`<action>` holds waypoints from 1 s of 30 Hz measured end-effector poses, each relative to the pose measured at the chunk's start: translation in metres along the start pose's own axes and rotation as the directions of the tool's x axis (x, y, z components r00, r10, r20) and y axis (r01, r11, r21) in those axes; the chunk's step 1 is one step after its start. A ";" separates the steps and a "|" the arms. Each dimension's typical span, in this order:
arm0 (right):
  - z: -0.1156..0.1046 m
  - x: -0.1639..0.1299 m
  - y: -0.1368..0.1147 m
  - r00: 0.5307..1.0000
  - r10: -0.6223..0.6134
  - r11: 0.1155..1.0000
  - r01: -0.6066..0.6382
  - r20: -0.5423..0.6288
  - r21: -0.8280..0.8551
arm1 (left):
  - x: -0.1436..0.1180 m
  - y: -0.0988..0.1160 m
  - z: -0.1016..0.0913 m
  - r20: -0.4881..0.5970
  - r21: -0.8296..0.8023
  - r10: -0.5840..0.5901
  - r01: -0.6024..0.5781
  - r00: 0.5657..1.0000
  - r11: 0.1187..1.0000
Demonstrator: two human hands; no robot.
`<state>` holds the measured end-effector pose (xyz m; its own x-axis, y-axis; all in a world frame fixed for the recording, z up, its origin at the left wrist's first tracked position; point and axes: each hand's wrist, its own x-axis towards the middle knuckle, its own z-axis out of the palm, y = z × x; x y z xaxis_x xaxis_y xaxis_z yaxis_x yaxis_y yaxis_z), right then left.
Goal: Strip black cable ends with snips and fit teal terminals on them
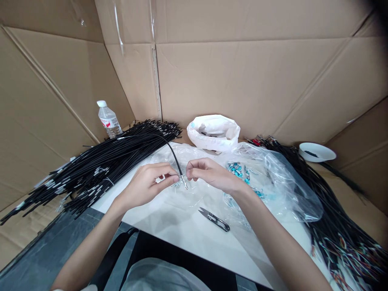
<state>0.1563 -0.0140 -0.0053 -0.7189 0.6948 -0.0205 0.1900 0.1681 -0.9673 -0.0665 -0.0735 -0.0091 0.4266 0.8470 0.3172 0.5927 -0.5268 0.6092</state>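
A single black cable (173,152) arches from the left bundle down between my hands and ends in a pale, silvery tip (185,184). My left hand (150,180) pinches it near that tip with thumb and forefinger. Just right of the tip, my right hand (209,173) has its fingers curled and pressed together; what they hold, if anything, is too small to make out. Below my hands on the white table (169,214) lie black thread snips (214,219). Small blue and silver parts (239,170) sit on clear plastic to the right.
Black cables (100,165) are piled at left beside a water bottle (109,120). A white bag (214,133) stands at the back. Another cable bundle (306,198), with coloured wire ends, and a white bowl (317,152) are at right. Cardboard walls (242,72) enclose the table.
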 end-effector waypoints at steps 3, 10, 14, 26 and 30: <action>0.002 0.001 -0.001 0.999 -0.038 0.999 0.039 -0.033 0.028 | 0.000 -0.002 -0.001 0.007 -0.113 -0.058 0.059 0.998 0.992; 0.006 -0.001 -0.010 0.990 -0.110 0.990 0.117 -0.094 0.077 | 0.004 -0.011 0.002 0.040 -0.640 -0.400 0.331 0.916 0.694; 0.009 -0.003 -0.010 0.990 -0.131 0.984 0.136 -0.050 0.114 | 0.010 -0.005 0.012 0.088 -0.825 -0.440 0.313 0.894 0.470; 0.016 -0.029 0.003 0.883 -0.141 0.965 0.021 -0.448 -0.261 | 0.021 0.000 0.003 -0.171 -0.850 -0.478 0.117 0.862 0.514; 0.037 -0.070 0.021 0.854 -0.043 0.688 -0.351 -0.518 -0.636 | 0.025 -0.006 0.003 -0.223 -0.805 -0.440 0.090 0.870 0.586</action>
<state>0.1855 -0.0849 -0.0336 -0.2762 0.9485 0.1549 0.8080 0.3164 -0.4971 -0.0579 -0.0495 -0.0070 -0.0416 0.9845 0.1702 -0.1639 -0.1747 0.9709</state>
